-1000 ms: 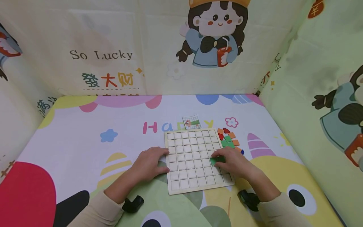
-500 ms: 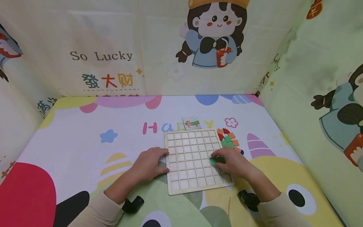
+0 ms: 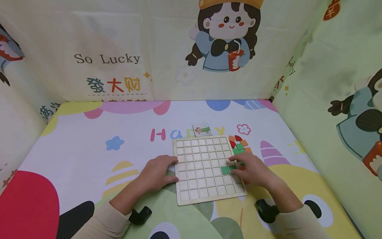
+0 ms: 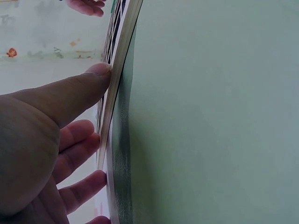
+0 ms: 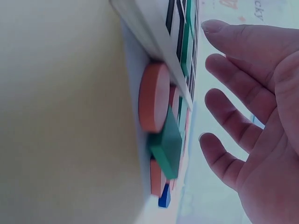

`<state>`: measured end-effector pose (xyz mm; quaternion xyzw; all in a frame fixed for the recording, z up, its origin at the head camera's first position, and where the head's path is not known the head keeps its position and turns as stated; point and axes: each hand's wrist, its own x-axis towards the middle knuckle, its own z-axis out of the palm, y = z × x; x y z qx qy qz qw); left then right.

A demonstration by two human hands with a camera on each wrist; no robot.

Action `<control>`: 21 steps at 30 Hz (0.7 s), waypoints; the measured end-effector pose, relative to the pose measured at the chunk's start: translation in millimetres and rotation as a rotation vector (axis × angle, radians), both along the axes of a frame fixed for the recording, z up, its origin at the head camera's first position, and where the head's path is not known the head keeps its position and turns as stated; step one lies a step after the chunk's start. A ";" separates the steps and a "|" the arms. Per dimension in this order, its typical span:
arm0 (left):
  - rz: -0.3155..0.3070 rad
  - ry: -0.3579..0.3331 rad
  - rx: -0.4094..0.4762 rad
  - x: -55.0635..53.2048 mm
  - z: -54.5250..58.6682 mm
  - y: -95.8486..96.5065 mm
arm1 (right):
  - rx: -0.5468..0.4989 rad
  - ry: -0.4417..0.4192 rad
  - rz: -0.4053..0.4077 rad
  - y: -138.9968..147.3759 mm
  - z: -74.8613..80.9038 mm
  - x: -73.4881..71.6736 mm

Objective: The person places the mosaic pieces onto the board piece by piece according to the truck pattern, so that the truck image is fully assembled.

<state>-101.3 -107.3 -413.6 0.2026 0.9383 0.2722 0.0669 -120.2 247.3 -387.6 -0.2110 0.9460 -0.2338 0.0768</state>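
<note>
A pale wooden grid board [image 3: 197, 172] lies on the printed cloth. Two green square tiles [image 3: 225, 170] sit side by side in cells near its right edge. My left hand [image 3: 158, 171] touches the board's left edge, thumb and fingers spread; in the left wrist view the thumb [image 4: 79, 88] meets the board's side. Over the right edge, beside the green tiles, is my right hand [image 3: 252, 169]. The right wrist view shows its fingers [image 5: 238, 84] apart and loosely bent, holding nothing. Below them lie an orange rounded piece [image 5: 154, 98] and a loose green tile [image 5: 166, 144].
Several red, orange and green pieces [image 3: 239, 146] are gathered along the board's right side, partly hidden by my right hand. A blue piece [image 5: 164, 196] shows in the right wrist view. A small card with a gridded picture [image 3: 202, 128] lies beyond the board's far edge.
My right hand has drawn back to the right from the green tiles, which now show uncovered in their cells. My left hand and the board have stayed in place.
</note>
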 end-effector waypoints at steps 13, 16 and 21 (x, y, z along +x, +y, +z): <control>-0.002 -0.005 -0.007 -0.2 0.9 0.1 | 0.014 0.016 -0.071 19.5 -0.1 0.9; -0.003 -0.005 -0.006 -0.2 0.7 0.1 | 0.017 0.014 -0.087 23.0 -1.0 2.5; 0.000 -0.003 -0.006 0.1 0.6 -0.1 | 0.022 0.022 -0.120 28.9 -3.0 4.7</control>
